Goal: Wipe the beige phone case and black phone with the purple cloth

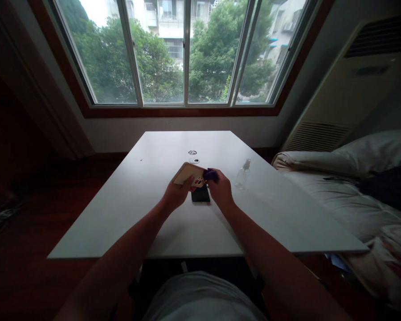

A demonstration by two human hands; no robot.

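My left hand (pixel 177 194) is closed around a beige phone case (pixel 186 173) with camera cutouts at its right end, held tilted above the table. In my right hand (pixel 222 189) a dark purple cloth (pixel 211 174) is bunched between the fingers, against the case's right end by the cutouts. Beneath both hands a black phone (pixel 201 195) lies flat, its far part hidden by the case and hands. To the right of my right hand stands a clear spray bottle (pixel 242 175).
The white table (pixel 127 218) reaches toward the window (pixel 183 58). Two small round items, one dark-rimmed (pixel 192 152) and one pale (pixel 194 160), lie beyond the case. A sofa (pixel 341 187) stands along the right, with a tall air conditioner (pixel 357 84) behind.
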